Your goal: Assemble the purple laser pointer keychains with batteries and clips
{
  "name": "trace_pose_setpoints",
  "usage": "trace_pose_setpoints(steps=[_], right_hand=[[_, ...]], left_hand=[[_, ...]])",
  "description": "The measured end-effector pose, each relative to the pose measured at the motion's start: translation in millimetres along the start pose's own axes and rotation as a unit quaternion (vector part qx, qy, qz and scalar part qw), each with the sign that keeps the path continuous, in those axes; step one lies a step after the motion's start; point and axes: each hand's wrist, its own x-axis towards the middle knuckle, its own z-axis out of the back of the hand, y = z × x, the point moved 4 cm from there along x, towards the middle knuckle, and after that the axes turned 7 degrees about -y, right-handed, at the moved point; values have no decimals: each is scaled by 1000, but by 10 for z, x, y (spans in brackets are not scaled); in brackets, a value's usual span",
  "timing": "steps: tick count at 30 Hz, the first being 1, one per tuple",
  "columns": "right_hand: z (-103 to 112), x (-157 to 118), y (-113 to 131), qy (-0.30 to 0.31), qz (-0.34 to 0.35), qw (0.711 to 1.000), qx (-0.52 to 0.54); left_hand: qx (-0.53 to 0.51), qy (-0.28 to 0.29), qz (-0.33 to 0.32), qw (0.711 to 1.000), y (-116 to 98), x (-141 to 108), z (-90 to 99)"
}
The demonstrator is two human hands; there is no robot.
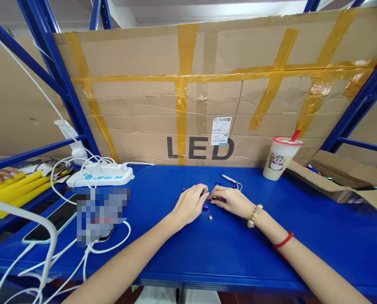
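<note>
My left hand [191,202] is at the middle of the blue table, its fingers pinched on a small item too small to make out. Just to the right, my right hand [227,199] has its thumb and fingertips close together, almost touching the left fingertips; what they hold is too small to tell. A short purple cylinder [205,207] lies below the left fingertips. A small round metallic piece [210,218] rests nearer the front. Behind the right hand lies a silver pen-like item [229,179] with a metal clip or ring at its end.
A drink cup [276,159] with a red straw stands back right, beside an open cardboard box [321,179]. At left are a white power strip [101,175], a phone [54,221], white cables and yellow packages [20,190]. A cardboard sheet [138,114] stands behind.
</note>
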Motion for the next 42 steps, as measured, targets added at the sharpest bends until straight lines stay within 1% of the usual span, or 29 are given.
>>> trace_pose_setpoints(steps=[2, 5, 8, 11, 14, 18, 21, 25, 32, 37, 39, 40, 42], right_hand=[[3, -1, 13, 10, 7, 1000, 4], [30, -5, 23, 8, 5, 1000, 4], [75, -10, 25, -8, -2, 1000, -1], [120, -14, 19, -26, -2, 1000, -6], [152, -16, 4, -35, 2, 999, -13], [172, -18, -7, -48, 8, 999, -20], [167, -21, 1, -54, 15, 998, -11], [145, -26, -2, -53, 12, 998, 4], [112, -39, -99, -56, -20, 998, 21], [133, -55, -174, -64, -39, 997, 6], [184, -74, -183, -78, -37, 996, -4], [228, -92, -171, -89, -34, 995, -7], [370, -153, -89, -122, -23, 992, -7]], left_hand=[[-2, -5, 13, 1000, 25, 9, 22], [-2, 5, 10, 1000, 34, 11, 29], [-6, 20, -15, 1000, 8, 13, 35], [-14, 19, -42, 999, -32, 27, 92], [-30, 24, -23, 999, -24, 16, 181], [-10, 82, 15, 996, 65, -143, 239], [40, 127, 12, 991, 147, -322, 226], [73, 146, 8, 986, 213, -457, 190], [86, 141, 20, 986, 242, -482, 187], [105, 135, 16, 985, 232, -475, 220], [119, 116, 17, 986, 150, -460, 302], [125, 100, 20, 987, 79, -467, 373], [111, 68, 25, 991, -132, -553, 564]])
